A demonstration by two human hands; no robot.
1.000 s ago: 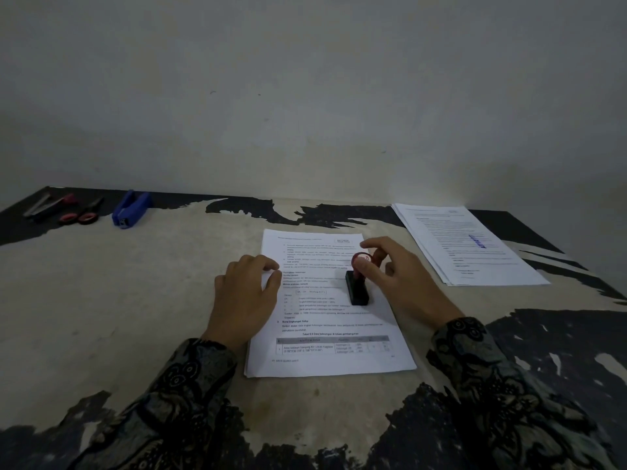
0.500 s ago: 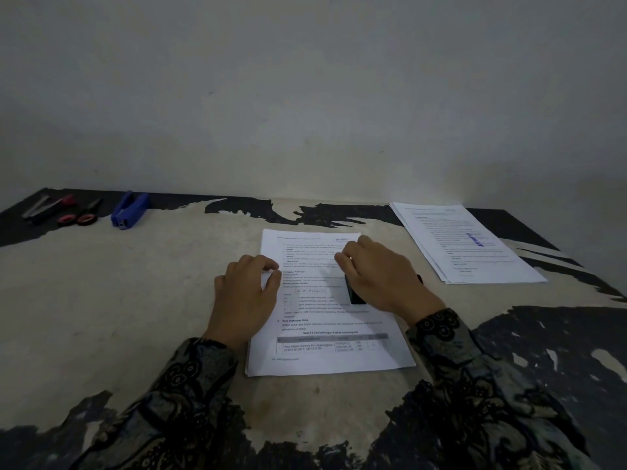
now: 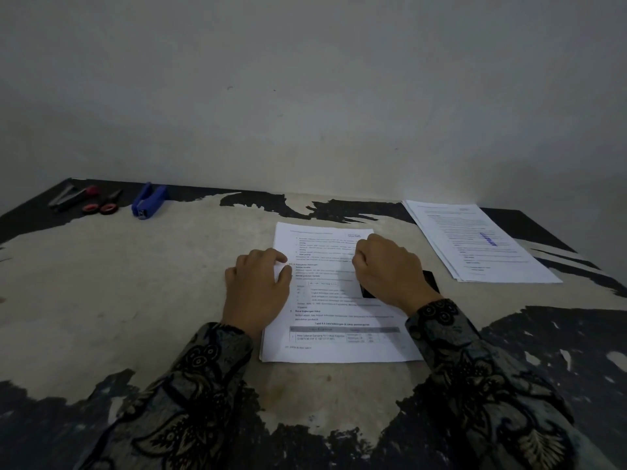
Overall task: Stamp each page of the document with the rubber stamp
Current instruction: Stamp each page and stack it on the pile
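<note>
- Worn beige counter with black peeling patches, set against a plain grey wall.
- White printed document stack lies flat at counter centre, top page showing text and a table near its bottom edge.
- Second white paper pile at far right, well apart from the centre stack; blue stamp mark on its top sheet.
- Both forearms in dark patterned batik sleeves come in from the bottom edge.
- Left hand rests palm-down on the left edge of the centre stack, fingers loosely curled, fingertips on the paper; its grip pinches nothing.
- Right hand sits over the right half of the top page, fingers curled down; its grip is closed round the black rubber stamp, whose base touches the page. Only the stamp's lower edge shows under the palm.
- Small black block just behind the right wrist, mostly hidden; can't tell what it is.
- Blue stapler at far left of counter.
- Red-handled scissors just beside it.
- Grey-and-red tool at far left corner, too small to identify.
</note>
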